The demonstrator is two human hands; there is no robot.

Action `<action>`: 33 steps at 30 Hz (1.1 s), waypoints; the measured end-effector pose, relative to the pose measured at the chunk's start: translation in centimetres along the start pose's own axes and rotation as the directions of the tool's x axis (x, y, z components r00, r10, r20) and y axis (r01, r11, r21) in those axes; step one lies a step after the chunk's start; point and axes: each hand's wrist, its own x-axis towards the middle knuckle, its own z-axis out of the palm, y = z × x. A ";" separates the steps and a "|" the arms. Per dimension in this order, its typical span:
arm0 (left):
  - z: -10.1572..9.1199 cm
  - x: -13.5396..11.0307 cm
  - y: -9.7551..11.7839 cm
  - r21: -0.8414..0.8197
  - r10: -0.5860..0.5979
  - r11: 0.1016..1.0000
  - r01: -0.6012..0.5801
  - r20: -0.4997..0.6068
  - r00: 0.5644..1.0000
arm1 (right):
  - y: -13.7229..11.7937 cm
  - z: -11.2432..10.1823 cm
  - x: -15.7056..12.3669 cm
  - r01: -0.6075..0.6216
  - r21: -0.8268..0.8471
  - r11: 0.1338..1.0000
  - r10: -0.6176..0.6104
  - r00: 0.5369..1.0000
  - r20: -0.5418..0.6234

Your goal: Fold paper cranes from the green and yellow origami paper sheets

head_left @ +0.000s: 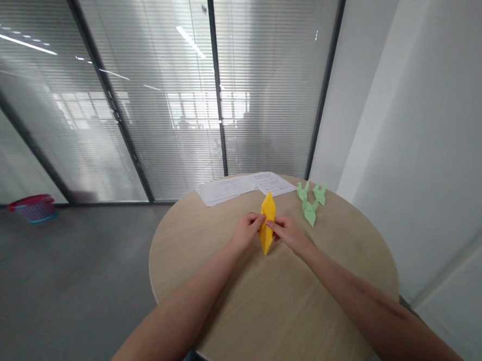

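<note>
A yellow sheet of folded origami paper, long and pointed at both ends, is held up over the table between my two hands. My left hand pinches its left edge near the middle, thumb on the near face. From the other side, my right hand grips the right edge, its thumb also on the near face. The fingers behind the paper are partly hidden. Just right of my hands, three pale green folded paper birds stand close together: one at the front, one at back left and one at back right.
The round wooden table carries white paper sheets at its far edge, one of them printed. Behind it stands a glass partition with blinds. A white wall is close on the right. A red and blue basket sits on the floor at far left.
</note>
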 end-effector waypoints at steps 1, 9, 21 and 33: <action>0.0 -0.1 0.2 0.021 0.013 1.000 -0.012 -0.014 1.000 | 0.0 0.0 0.0 0.001 -0.002 1.000 -0.001 1.000 0.000; 0.2 -0.1 0.2 0.074 0.036 0.997 -0.033 -0.029 0.999 | 0.2 -0.3 0.2 -0.026 0.068 0.997 0.030 0.998 -0.063; -0.6 0.6 -1.0 0.285 -0.040 0.958 0.009 0.102 0.994 | 1.0 -0.6 0.5 -0.043 0.198 0.979 0.059 0.995 -0.075; -1.0 0.1 0.0 0.221 -0.176 0.965 0.139 0.160 0.971 | 1.0 -2.3 1.0 -0.040 0.243 0.969 0.083 0.982 -0.168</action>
